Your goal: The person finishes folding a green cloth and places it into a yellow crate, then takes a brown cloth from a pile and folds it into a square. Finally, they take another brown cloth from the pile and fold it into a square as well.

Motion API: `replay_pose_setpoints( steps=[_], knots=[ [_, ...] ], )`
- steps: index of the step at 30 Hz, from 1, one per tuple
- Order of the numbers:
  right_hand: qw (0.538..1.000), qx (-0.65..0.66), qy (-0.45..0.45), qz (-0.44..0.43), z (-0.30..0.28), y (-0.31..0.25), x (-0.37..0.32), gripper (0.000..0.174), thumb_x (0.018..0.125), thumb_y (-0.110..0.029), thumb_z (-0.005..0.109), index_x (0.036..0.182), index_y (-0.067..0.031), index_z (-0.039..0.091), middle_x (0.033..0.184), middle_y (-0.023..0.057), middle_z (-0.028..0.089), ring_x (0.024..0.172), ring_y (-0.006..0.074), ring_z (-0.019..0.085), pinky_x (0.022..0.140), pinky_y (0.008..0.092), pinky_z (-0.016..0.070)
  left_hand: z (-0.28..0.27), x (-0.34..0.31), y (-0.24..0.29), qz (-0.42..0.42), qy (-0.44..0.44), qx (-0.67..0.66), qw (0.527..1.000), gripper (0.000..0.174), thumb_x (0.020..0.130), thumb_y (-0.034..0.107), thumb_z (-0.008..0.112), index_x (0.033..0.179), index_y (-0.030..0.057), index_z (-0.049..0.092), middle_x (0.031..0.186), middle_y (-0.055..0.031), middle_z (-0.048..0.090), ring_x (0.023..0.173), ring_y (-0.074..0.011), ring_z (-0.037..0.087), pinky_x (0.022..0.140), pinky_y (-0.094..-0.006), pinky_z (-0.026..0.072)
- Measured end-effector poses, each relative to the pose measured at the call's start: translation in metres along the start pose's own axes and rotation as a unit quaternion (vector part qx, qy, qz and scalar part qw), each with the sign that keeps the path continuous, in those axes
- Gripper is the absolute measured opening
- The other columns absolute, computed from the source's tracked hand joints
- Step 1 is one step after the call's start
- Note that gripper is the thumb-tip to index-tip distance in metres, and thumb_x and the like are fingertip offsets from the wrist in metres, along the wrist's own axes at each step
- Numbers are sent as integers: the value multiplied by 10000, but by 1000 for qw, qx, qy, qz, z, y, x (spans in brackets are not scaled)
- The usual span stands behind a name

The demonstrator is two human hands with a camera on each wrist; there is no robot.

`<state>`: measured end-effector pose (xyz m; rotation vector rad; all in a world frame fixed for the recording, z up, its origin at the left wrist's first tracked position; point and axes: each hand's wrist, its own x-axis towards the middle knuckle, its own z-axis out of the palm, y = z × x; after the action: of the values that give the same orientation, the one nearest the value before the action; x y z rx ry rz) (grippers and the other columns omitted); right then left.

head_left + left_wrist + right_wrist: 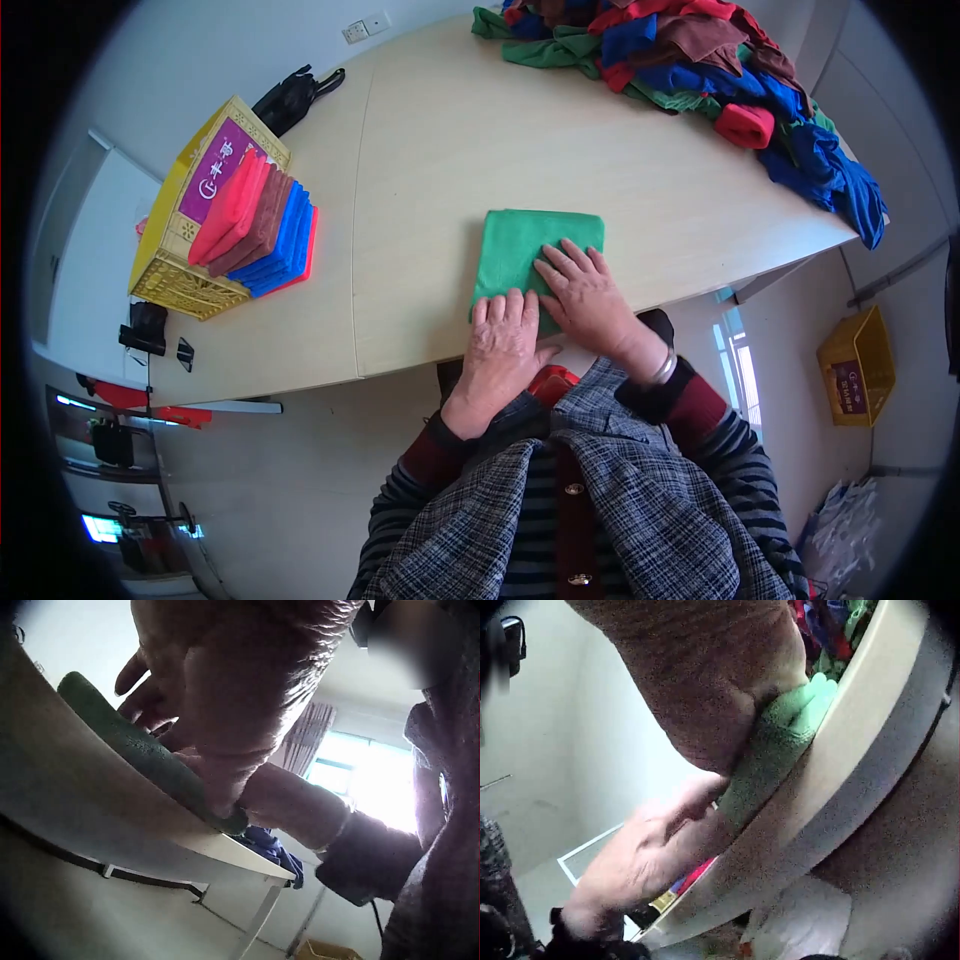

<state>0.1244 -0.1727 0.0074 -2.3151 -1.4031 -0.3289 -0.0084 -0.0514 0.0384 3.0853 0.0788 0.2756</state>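
Right now your left grip [503, 340] lies flat with its fingers straight, pressing on the near edge of the folded green cloth [525, 250]. Your right grip [588, 300] sits just beside it, also open-palmed, its fingers spread across the cloth's near right corner. Neither one curls round anything. The two touch at the thumbs.

The green cloth rests on the pale desk [450, 150], close to the edge nearest you. From the left wrist view you see the left grip's fingers [154, 701] lying on top of the cloth [135, 750]. From the right wrist view the heel of the right grip [705, 682] bears down on the cloth's edge [780, 742].

To your left on the desk stands a yellow basket [165, 265], with a stack of folded cloths [262, 225] in red, brown and blue leaning against it. At the far right lies a loose pile of cloths [700, 60] in mixed colours, well apart from your work. A black bag [295, 95] sits at the far left edge
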Motion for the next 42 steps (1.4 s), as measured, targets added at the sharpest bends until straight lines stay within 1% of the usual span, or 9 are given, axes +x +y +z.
replay_pose_setpoints(
  steps=[5,8,9,12,16,24,29,32,42],
  knots=[
    [978,150,-113,-91,-2,50,38,445,967,-296,578,1352,-72,577,1464,130,520,1400,359,423,1150,512,324,11,6,11,-6,18,29,999,637,829,343,746,1326,-1,543,1240,-163,533,1117,-319,514,988,-456,402],
    [963,238,-116,45,-8,53,47,521,982,-337,557,1425,-68,507,1533,145,440,1439,374,365,1170,507,298,9,12,2,-38,75,-90,992,580,895,285,691,1366,-4,513,1350,-192,508,1224,-351,499,1050,-477,384],
    [963,239,-119,46,-4,47,46,521,982,-337,557,1425,-68,507,1533,145,440,1439,374,365,1170,507,298,13,16,-4,-40,73,-91,992,580,895,285,691,1366,-4,513,1350,-192,508,1224,-351,499,1050,-477,384],
    [998,20,-16,66,17,20,37,569,994,-379,530,1471,-77,462,1565,160,394,1475,364,313,1190,520,267,35,36,-30,-60,158,-18,985,607,959,340,615,1443,13,449,1479,-217,444,1365,-383,423,1105,-509,359],
    [995,-15,-52,78,22,21,39,618,999,-423,508,1502,-75,419,1584,167,366,1491,358,287,1200,541,238,51,49,-42,-82,86,-71,990,633,995,373,565,1483,6,398,1569,-225,346,1459,-391,320,1161,-531,303],
    [992,-9,-59,113,19,19,38,646,996,-451,503,1502,-58,416,1588,160,362,1497,350,276,1215,540,202,50,42,-42,-120,70,-39,990,672,1007,448,519,1493,7,379,1570,-225,339,1456,-379,326,1165,-562,282],
    [991,-17,-50,119,9,25,52,648,993,-460,499,1499,-63,425,1580,161,374,1493,345,286,1217,526,206,45,56,-36,-139,130,-11,982,696,1007,487,499,1505,18,368,1578,-226,328,1462,-386,314,1169,-571,267],
    [999,4,-33,24,23,28,54,641,994,-461,489,1493,-62,435,1572,166,384,1486,342,299,1215,515,213,54,76,-35,-98,117,-66,986,722,1001,515,497,1504,12,373,1581,-232,323,1468,-392,300,1172,-573,256],
    [994,-11,-44,97,28,32,50,698,973,-496,512,1502,-52,412,1585,173,361,1484,346,304,1197,522,254,63,68,-49,-142,91,-106,980,767,989,565,488,1500,2,382,1568,-250,344,1466,-401,302,1181,-552,250]
  ],
)
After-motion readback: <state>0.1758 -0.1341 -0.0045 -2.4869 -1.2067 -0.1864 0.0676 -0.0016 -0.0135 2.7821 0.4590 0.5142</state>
